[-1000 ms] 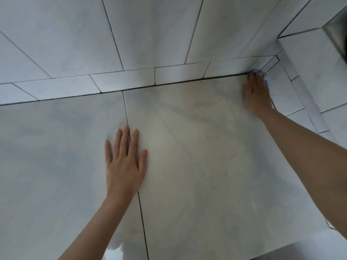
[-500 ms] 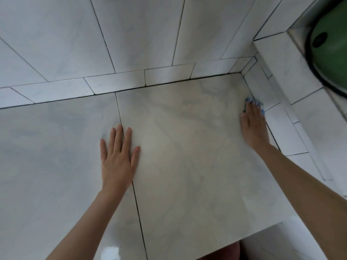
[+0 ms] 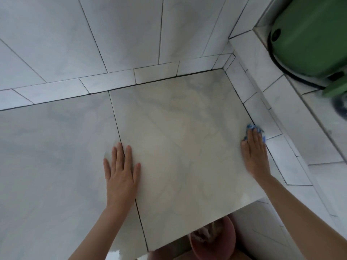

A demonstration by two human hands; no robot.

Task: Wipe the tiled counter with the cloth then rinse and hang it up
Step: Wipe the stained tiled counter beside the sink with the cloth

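Pale marbled tiles cover the desk [image 3: 47, 147], which meets a tiled wall [image 3: 122, 34] at the back and a low tiled ledge [image 3: 262, 113] on the right.

The left hand [image 3: 122, 175] lies flat across the dark grout line between the two big tiles. Its fingers are straight and it grips nothing. It has stayed in the same spot since a second ago, so it looks to be a brace.

The right hand [image 3: 256, 156] presses the blue cloth [image 3: 253, 127] onto the desk, right against the seam with the ledge. The fingers lie straight over it in a flat pressing grip, not a closed one, and only a bunched blue edge shows past the fingertips. A second ago this hand and the cloth were in the far back corner. They have since slid toward the person along the right edge, so that edge is probably being finished while the rinse and the hanging up are yet to come.

A green rounded appliance [image 3: 309, 38] now shows at the upper right, and a pink bucket [image 3: 214, 239] below the desk's front edge. Neither was in the earliest view.
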